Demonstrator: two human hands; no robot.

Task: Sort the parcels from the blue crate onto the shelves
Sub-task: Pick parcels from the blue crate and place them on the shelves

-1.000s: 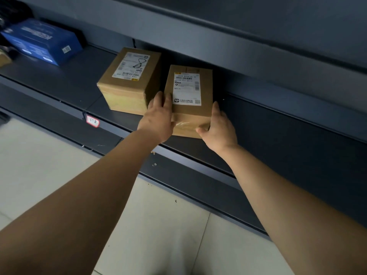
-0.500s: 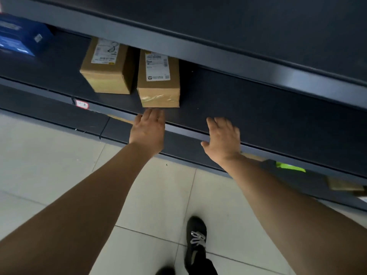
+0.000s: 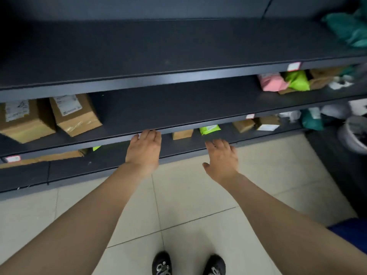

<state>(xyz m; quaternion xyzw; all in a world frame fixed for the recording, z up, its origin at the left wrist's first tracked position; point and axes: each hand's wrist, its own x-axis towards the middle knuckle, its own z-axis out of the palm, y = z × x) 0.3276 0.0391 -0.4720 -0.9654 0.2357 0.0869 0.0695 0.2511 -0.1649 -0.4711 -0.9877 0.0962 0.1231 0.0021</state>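
The left forearm [image 3: 87, 217] and right forearm [image 3: 282, 213] are bare along all of their visible length, and the left grip [image 3: 145, 150] and right grip [image 3: 221, 159] are bare as well. On the feet are rounded black shoes, the left shoe [image 3: 161, 263] and right shoe [image 3: 215, 265], each with pale laces crossing its top, both cut off at the bottom of the view.
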